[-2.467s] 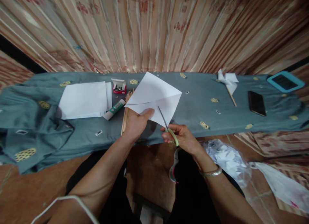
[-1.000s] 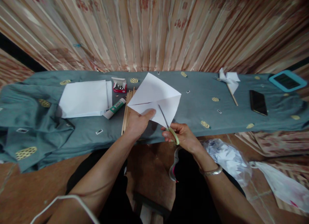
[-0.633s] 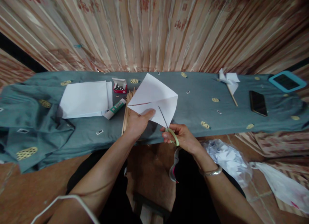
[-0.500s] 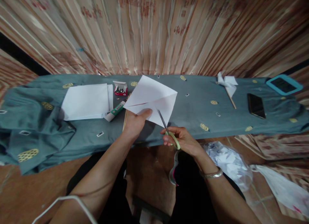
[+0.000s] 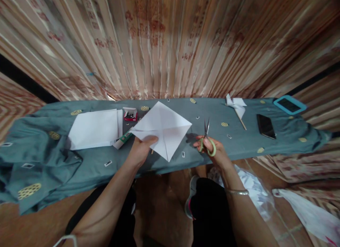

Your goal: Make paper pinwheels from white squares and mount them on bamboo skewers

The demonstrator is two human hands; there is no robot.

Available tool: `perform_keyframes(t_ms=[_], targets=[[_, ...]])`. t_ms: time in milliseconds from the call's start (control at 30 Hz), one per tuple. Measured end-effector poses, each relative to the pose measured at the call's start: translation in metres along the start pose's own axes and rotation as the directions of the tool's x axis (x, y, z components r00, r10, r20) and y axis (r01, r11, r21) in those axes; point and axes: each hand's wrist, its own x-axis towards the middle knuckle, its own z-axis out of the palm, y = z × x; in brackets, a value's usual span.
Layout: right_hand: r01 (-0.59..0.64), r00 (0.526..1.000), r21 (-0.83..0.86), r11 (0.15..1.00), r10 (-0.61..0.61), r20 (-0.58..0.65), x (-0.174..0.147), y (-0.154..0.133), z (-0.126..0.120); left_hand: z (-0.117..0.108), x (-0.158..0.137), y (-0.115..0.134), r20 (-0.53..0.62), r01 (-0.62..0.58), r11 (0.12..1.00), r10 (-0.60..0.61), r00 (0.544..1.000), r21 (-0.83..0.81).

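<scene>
Scissors (image 5: 206,133) withdrawn, in half-curled right fingers (image 5: 197,144)

Paper (image 5: 167,123), apparently slit, near scissors (image 5: 206,129)

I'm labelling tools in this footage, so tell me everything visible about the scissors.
The scissors have pale green handles, plastic by the look, and slim grey metal-looking blades, slightly parted. The right hand holds them by the handles, tips pointing forward, apart from the creased white paper.
</scene>
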Motion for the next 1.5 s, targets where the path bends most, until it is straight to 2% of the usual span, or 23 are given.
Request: perform_keyframes(t_ms=[100,267,333,433,533,633,733,867,933,1033,1100,1167,1267,1333,1433,1500], targets=[[0.028,1.0,0.074,0.997,-0.028,-0.009,0.013,-0.001,0.004,0.001,-0.007,-0.006,0.052,0.091,0.993,-0.095,0.994,0.073],[0.032,0.993,0.166,0.986,-0.05,0.103,0.022,-0.012,0.006,-0.002,-0.012,-0.011,0.084,0.136,0.943,-0.169,0.982,0.303],[-0.013,0.984,0.126,0.992,-0.01,0.178,0.022,-0.015,0.007,-0.001,-0.013,-0.009,0.091,0.175,0.931,-0.214,0.973,0.321],[-0.145,0.946,0.071,0.987,0.118,0.301,0.022,-0.016,0.011,0.003,-0.017,-0.004,0.056,0.252,0.919,-0.282,0.958,0.304],[-0.207,0.946,0.142,0.968,0.161,0.282,0.022,-0.016,0.018,0.007,-0.018,0.001,0.072,0.342,0.929,-0.354,0.932,0.144],[-0.129,0.986,0.278,0.952,0.092,0.141,0.023,-0.016,0.027,0.01,-0.021,0.007,0.208,0.408,0.896,-0.372,0.905,-0.173],[-0.001,1.0,0.37,0.929,0.007,-0.016,0.026,-0.017,0.04,0.016,-0.028,0.011,0.293,0.365,0.874,-0.276,0.916,-0.319],[0.109,0.986,0.433,0.895,-0.043,-0.161,0.025,-0.018,0.056,0.04,-0.041,0.011,0.299,0.235,0.95,-0.168,0.94,-0.205],[0.124,0.982,0.439,0.89,-0.046,-0.183,0.024,-0.017,0.061,0.054,-0.043,0.011,0.26,0.183,0.961,-0.127,0.957,-0.205],[0.119,0.983,0.433,0.894,-0.043,-0.181,0.023,-0.016,0.067,0.068,-0.035,0.011,0.103,0.158,0.968,-0.14,0.985,-0.196],[0.113,0.985,0.42,0.901,-0.045,-0.169,0.024,-0.016,0.069,0.069,-0.024,0.012,0.047,0.134,0.972,-0.127,0.991,-0.192],[0.112,0.986,0.401,0.909,-0.054,-0.155,0.023,-0.017,0.069,0.066,-0.012,0.014,0.032,0.059,0.984,-0.054,0.998,-0.169],[0.084,0.996,0.324,0.942,-0.07,-0.055,0.015,-0.016,0.068,0.054,0.006,0.02,-0.022,-0.08,0.995,0.078,0.997,-0.067],[0.044,0.989,0.209,0.977,-0.072,0.129,0.006,-0.012,0.066,0.044,0.014,0.024,-0.08,-0.12,0.993,0.121,0.989,0.02],[-0.018,0.923,0.111,0.994,-0.026,0.383,-0.009,-0.002,0.064,0.027,0.019,0.025,-0.133,-0.116,0.988,0.13,0.983,0.106],[-0.081,0.865,0.053,0.995,0.044,0.5,-0.015,0.005,0.065,0.017,0.018,0.021,-0.15,-0.117,0.986,0.134,0.979,0.118]])
